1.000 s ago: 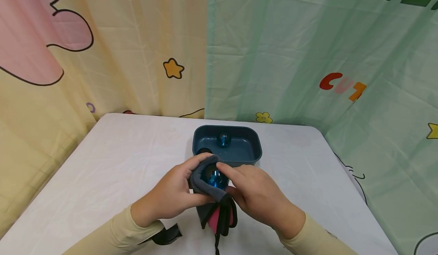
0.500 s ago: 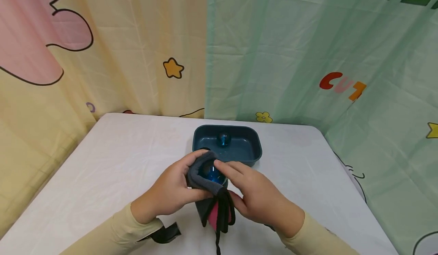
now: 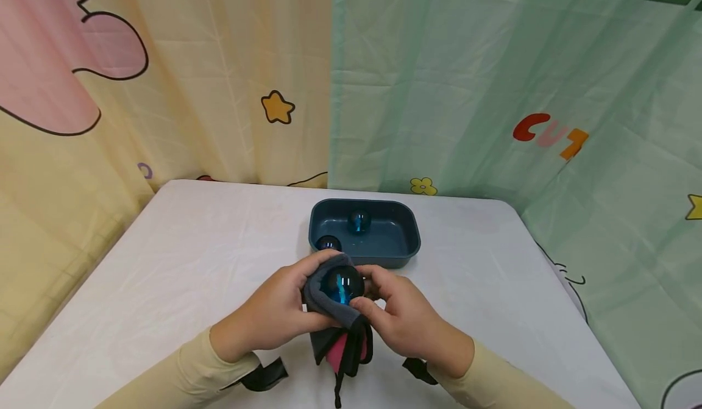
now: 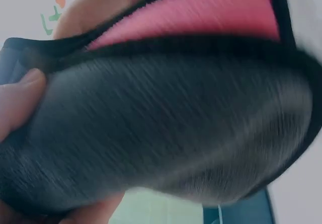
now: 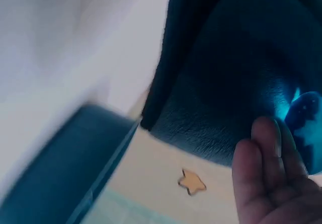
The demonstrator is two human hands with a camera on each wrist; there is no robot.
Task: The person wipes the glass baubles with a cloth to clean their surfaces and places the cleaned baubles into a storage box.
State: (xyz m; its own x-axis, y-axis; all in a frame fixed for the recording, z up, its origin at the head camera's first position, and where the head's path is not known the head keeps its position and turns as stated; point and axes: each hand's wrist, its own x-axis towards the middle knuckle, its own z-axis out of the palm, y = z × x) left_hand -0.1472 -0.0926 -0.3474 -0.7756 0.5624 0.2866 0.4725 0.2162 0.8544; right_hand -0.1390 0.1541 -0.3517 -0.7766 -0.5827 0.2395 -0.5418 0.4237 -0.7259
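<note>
In the head view, a grey fabric pouch [image 3: 331, 308] with black edging and a pink part hangs over the near half of the table, its mouth turned up. My left hand [image 3: 274, 308] grips the pouch's rim, thumb on the near side and fingers round the far side. A shiny clear-blue ball [image 3: 341, 284] sits in the mouth. My right hand [image 3: 408, 311] holds that ball's right side between thumb and fingers. The right wrist view shows the fingers against the ball [image 5: 308, 133], beside the pouch lining [image 5: 216, 93]. Close up, the left wrist view shows the pouch's grey outside [image 4: 166, 118].
Just beyond the hands stands a dark blue rectangular tray [image 3: 408, 232]. Inside it lie a blue ball [image 3: 359, 220] at the back and a darker ball [image 3: 329, 242] at the front left. White cloth covers the table [image 3: 219, 232]; printed curtains [image 3: 428, 92] hang behind.
The ball has come up in the pouch's mouth and shows more. My right hand has shifted from over the rim to the ball's right side. The pouch has moved slightly toward me.
</note>
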